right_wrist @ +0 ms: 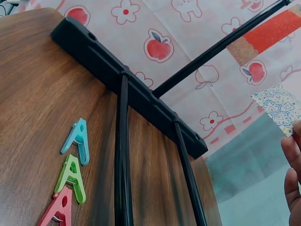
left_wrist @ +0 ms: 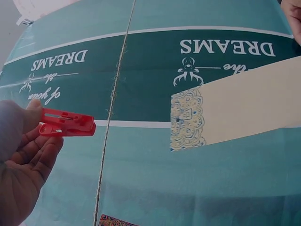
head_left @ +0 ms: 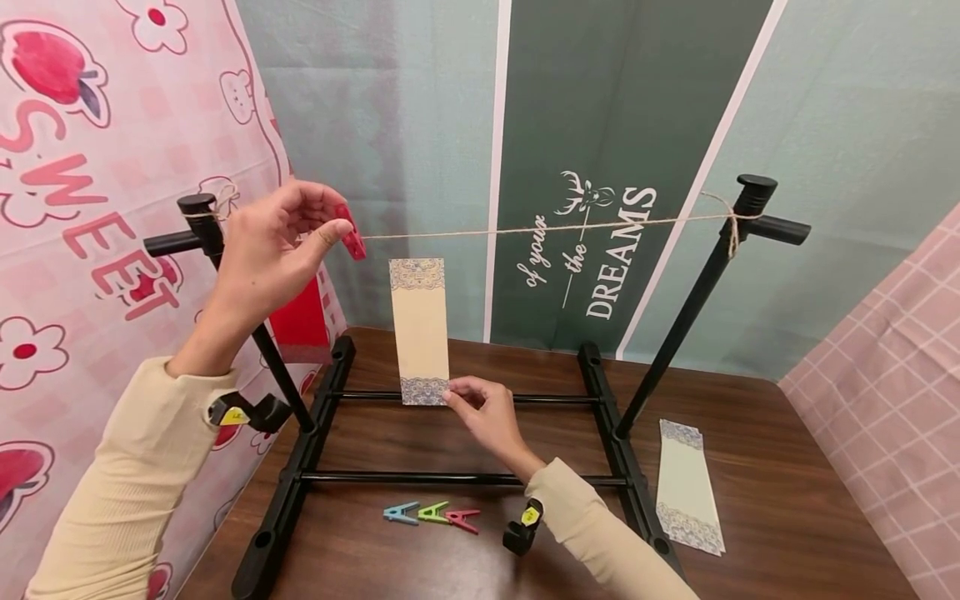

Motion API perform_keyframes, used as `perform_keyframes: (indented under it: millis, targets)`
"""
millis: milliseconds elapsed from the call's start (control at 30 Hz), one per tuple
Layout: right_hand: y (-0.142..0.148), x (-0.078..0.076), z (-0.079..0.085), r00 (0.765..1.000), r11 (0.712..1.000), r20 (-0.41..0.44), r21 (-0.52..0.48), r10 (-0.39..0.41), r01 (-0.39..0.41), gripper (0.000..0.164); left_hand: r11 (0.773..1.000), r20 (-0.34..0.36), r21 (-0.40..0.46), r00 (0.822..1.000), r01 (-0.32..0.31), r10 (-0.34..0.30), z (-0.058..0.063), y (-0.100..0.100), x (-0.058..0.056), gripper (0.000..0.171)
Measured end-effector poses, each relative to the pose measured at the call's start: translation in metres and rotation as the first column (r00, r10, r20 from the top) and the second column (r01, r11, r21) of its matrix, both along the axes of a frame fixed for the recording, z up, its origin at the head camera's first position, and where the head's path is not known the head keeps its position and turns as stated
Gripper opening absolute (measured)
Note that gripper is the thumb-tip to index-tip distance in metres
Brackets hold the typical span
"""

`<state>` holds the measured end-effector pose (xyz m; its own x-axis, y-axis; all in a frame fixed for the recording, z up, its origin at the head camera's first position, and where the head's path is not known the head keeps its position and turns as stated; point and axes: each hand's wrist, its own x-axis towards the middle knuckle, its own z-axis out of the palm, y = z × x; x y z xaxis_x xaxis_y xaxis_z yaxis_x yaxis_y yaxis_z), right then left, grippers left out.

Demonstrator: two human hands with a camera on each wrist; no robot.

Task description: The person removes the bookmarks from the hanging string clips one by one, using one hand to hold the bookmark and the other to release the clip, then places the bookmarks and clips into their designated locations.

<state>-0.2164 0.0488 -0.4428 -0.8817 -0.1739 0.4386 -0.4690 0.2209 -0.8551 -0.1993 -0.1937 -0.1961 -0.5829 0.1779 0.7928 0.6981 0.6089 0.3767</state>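
My left hand (head_left: pixel 273 242) pinches a red clothespin (head_left: pixel 352 235) beside the twine (head_left: pixel 480 232) that is strung between two black posts. Seen from the left wrist, the clothespin (left_wrist: pixel 68 123) lies level, its tip just short of the twine (left_wrist: pixel 109 113). Lower down, my right hand (head_left: pixel 487 412) pinches the bottom right corner of a cream paper strip (head_left: pixel 420 333) with blue patterned ends. The strip stands upright, its top edge slightly below the twine in the head view. A red card (head_left: pixel 300 321) shows partly behind my left hand and forearm.
On the wooden table (head_left: pixel 375 550) lie a blue clothespin (head_left: pixel 401 512), a green one (head_left: pixel 433 512) and a pinkish-red one (head_left: pixel 462 521). More patterned strips (head_left: pixel 688 487) lie stacked at the right. The black stand (head_left: pixel 465 478) has feet and crossbars around the work; cloth hangs behind.
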Motion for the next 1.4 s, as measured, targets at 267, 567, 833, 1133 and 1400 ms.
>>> perform_keyframes:
  millis: [267,567,833,1133,1400]
  targets:
    - [0.005,0.011,0.011,1.000,1.000,-0.012,-0.011,0.008,-0.008,0.011,1.000,0.040,-0.005,0.999,0.011,-0.011,-0.003,-0.001,0.001,0.023]
    - [0.014,0.020,0.023,1.000,1.000,-0.014,-0.019,0.014,-0.014,0.010,1.000,0.029,-0.013,0.999,0.027,-0.026,-0.008,-0.003,0.005,0.027]
    - [0.025,0.028,0.033,1.000,1.000,0.028,-0.017,0.010,-0.010,0.013,0.995,-0.022,0.010,0.995,0.099,-0.098,-0.011,-0.002,0.007,0.029]
    - [0.036,0.028,0.032,0.999,1.000,0.034,-0.017,-0.018,0.019,0.013,0.992,-0.013,-0.030,0.992,0.122,-0.123,-0.018,-0.001,0.009,0.032]
    - [0.047,0.030,0.032,0.998,0.999,0.060,-0.033,-0.026,0.028,0.016,0.990,-0.063,-0.097,0.992,0.106,-0.113,-0.025,-0.003,0.013,0.040]
